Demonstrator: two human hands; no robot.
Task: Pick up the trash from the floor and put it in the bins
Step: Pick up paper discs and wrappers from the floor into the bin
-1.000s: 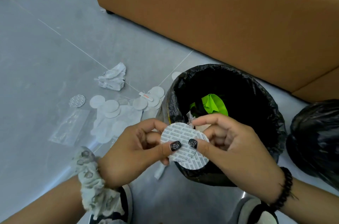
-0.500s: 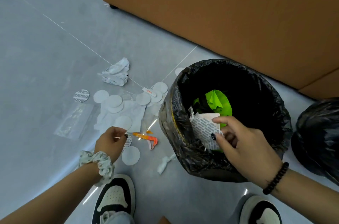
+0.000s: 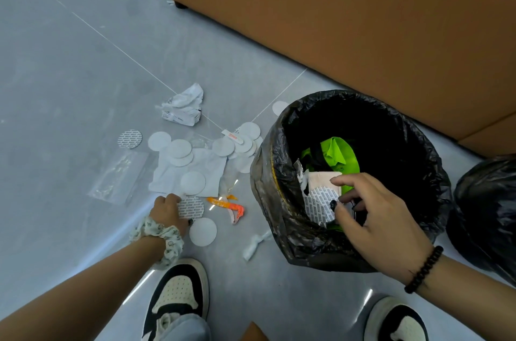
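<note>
A bin lined with a black bag (image 3: 268,173) stands on the grey floor, holding green trash (image 3: 339,152) and a pale paper. My right hand (image 3: 374,218) is over its mouth, with the thumb pressing printed round discs (image 3: 318,204) against the fingers just inside the rim. My left hand (image 3: 169,211) is down on the floor, its fingers pinching another printed disc (image 3: 192,206). Around it lie several plain white discs (image 3: 203,231), an orange wrapper (image 3: 227,205), a white sheet (image 3: 212,170), a crumpled white paper (image 3: 184,109) and a twisted white scrap (image 3: 255,244).
A brown sofa (image 3: 349,19) runs behind the bin. A second black bag (image 3: 485,215) sits at the right edge. A clear plastic sleeve (image 3: 117,176) lies left of the litter. My two shoes (image 3: 178,290) are at the bottom.
My hands have parted. The left one went down to the floor and took a printed disc. The right one carried its discs into the bin's mouth and lowered them.
</note>
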